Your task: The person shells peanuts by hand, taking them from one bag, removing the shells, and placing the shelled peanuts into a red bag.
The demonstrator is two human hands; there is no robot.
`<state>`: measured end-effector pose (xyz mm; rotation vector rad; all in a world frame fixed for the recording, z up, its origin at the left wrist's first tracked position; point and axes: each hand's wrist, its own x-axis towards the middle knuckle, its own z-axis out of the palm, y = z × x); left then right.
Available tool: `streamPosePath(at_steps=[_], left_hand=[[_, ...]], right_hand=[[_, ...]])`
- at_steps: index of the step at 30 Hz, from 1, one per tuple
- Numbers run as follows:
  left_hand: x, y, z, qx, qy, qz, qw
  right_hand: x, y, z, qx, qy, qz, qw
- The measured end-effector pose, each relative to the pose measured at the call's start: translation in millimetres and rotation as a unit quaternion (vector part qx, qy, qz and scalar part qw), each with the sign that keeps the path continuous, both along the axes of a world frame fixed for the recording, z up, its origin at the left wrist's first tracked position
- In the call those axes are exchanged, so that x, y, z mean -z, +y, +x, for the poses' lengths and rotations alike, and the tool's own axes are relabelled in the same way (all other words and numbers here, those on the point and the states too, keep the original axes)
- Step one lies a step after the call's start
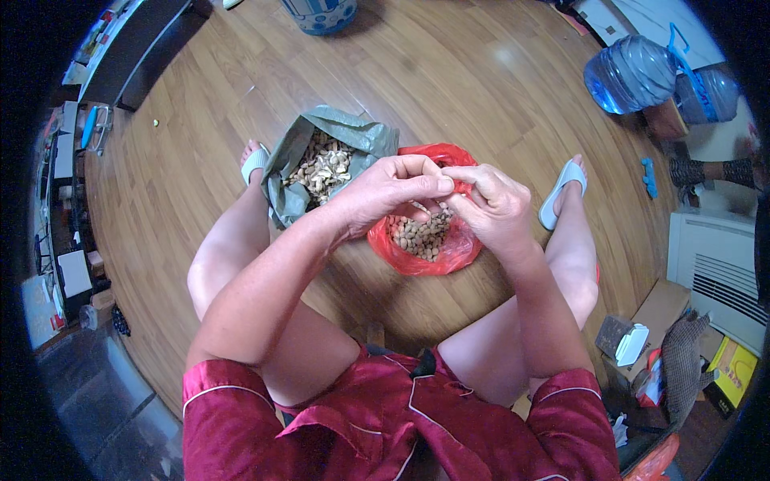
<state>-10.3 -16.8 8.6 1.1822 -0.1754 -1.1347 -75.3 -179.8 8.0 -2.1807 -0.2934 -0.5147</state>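
Observation:
My left hand (397, 189) and my right hand (498, 201) meet fingertip to fingertip above a red plastic bag (391, 258). Thumbs and forefingers are pinched close together; anything between them is hidden by the fingers. Small brown nuts or kernels in their shells (423, 237) lie inside this bag, partly covered by my hands. Left of it stands a grey-green plastic bag (370, 137), rolled open at the top. It holds pale and brown split shells (325, 165). Both bags rest on the wood floor between my feet.
My feet in pale slippers (255, 162) flank the bags. Large blue water bottles (631, 75) stand at the upper right, a blue patterned bucket (319, 15) at the top. Cardboard boxes (659, 306) and a white vented panel (692, 240) are at right; shelving (66, 156) lines the left.

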Motion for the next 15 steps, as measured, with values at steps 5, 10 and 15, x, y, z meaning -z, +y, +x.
streamPosePath(at_steps=[5,10,15], left_hand=[[-1.5,-1.6,-0.9,0.025,-0.026,0.012,0.999],[0.0,-3.3,-2.7,0.087,-0.058,0.073,0.992],[5.9,-5.3,-4.3,0.088,-0.042,0.014,0.995]], right_hand=[[-0.5,-5.7,-1.9,-0.017,0.041,0.005,0.999],[-1.7,-5.9,-2.9,-0.045,0.079,0.049,0.995],[-4.8,-1.9,-4.9,-0.103,0.171,0.239,0.95]])
